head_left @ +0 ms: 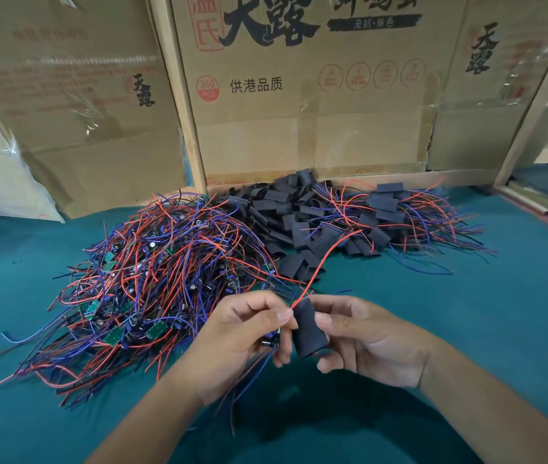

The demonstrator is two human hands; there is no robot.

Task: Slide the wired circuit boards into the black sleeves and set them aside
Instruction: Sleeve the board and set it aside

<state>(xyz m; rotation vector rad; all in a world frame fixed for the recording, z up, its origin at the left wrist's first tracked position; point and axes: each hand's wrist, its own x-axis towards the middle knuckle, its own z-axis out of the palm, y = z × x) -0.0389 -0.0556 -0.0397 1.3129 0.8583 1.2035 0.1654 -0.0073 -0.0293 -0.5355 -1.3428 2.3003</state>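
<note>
Black, the sleeve [309, 329] stood nearly upright between both hands over the worktop [466, 313], the right hand [366, 339] pinching it. A red wire [326, 259] ran out its top. Left fingers [279, 316] pinched that wire just beside the mouth; the board [271, 343] sat low in the left hand [232, 336].

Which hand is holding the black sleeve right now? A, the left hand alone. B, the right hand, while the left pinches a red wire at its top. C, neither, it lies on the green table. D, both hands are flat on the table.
B: the right hand grips the black sleeve while the left hand pinches the red wire at its top opening.
</note>
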